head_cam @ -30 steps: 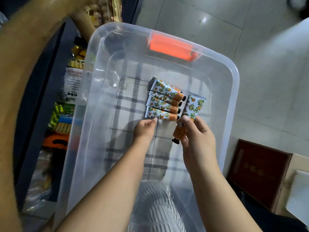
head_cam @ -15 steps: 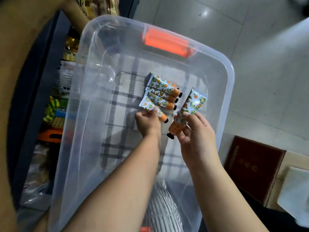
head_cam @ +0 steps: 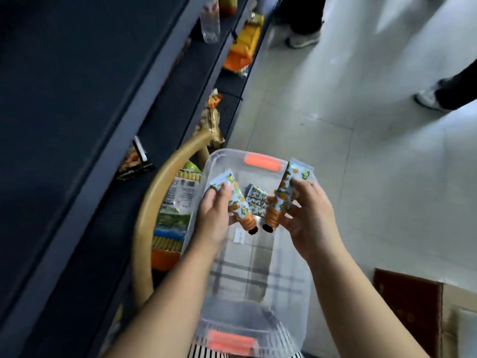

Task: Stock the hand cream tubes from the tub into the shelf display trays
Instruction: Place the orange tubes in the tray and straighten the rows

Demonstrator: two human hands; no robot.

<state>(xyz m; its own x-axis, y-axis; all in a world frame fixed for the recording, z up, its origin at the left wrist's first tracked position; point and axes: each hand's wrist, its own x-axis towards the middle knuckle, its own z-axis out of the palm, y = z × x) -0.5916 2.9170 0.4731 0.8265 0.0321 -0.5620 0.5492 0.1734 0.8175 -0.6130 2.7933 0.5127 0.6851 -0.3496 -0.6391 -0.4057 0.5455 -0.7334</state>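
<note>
Both hands came up out of the tub (head_cam: pixel 296 293): left hand (head_cam: pixel 214 218) gripped one tube (head_cam: pixel 238 200), right hand (head_cam: pixel 308 218) clamped another tube (head_cam: pixel 284 195); a few tubes (head_cam: pixel 255 200) stayed behind, so shelving looked next.

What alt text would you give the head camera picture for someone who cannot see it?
Seen from above, a person's left hand and right hand each hold a floral hand cream tube, black caps pointing down, over a clear plastic tub with a few more tubes inside. Dark shelves of packaged goods run along the left, pale floor tiles on the right.
</note>
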